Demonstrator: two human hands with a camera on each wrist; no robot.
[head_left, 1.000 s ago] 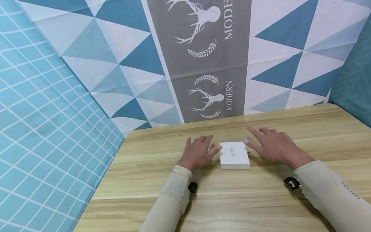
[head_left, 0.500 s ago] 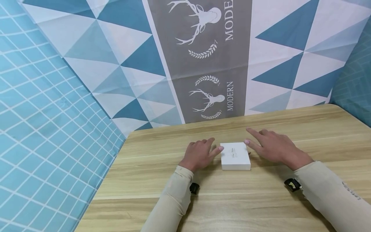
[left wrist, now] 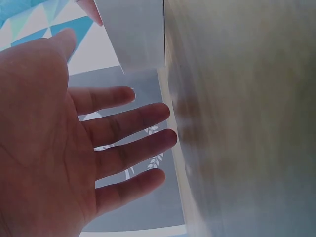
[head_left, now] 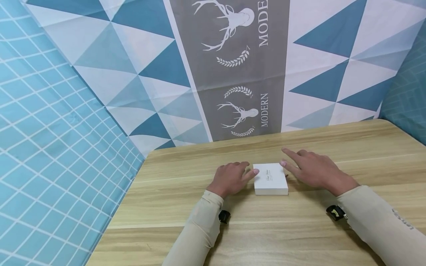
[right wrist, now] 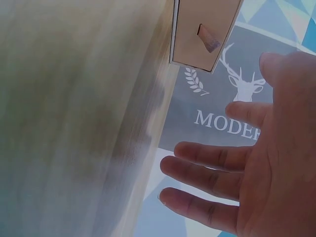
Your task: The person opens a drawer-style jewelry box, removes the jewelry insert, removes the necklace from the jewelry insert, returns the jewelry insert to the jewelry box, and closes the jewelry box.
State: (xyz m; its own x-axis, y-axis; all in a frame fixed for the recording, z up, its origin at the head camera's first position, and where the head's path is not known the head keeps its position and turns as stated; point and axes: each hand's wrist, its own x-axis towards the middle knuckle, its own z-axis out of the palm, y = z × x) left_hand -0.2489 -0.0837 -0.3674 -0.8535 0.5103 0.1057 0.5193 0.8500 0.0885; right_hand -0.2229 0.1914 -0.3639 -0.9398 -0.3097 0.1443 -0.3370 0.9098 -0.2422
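A flat white box point(head_left: 270, 181) with small printed lettering on its lid lies on the wooden table between the two hands. My left hand point(head_left: 229, 178) is at its left side, fingers spread and holding nothing; the thumb overlaps the lid's left edge in the head view. On the right, my right hand point(head_left: 312, 170) hovers with fingers extended, its thumb tip close to the box's upper right corner. The right wrist view shows the box's tan end face point(right wrist: 200, 42), from which a short ribbon-like pull tab point(right wrist: 209, 40) sticks out. Both palms face the box.
The wooden table point(head_left: 259, 236) reaches back to a wall covering point(head_left: 239, 77) with triangles and deer heads. A blue gridded wall covering point(head_left: 60, 140) runs along the left side. Small black devices point(head_left: 336, 212) are worn at both wrists.
My left hand has shifted slightly right and its fingers have dipped toward the table. The right index finger has lowered a little. The box stays in place on the table.
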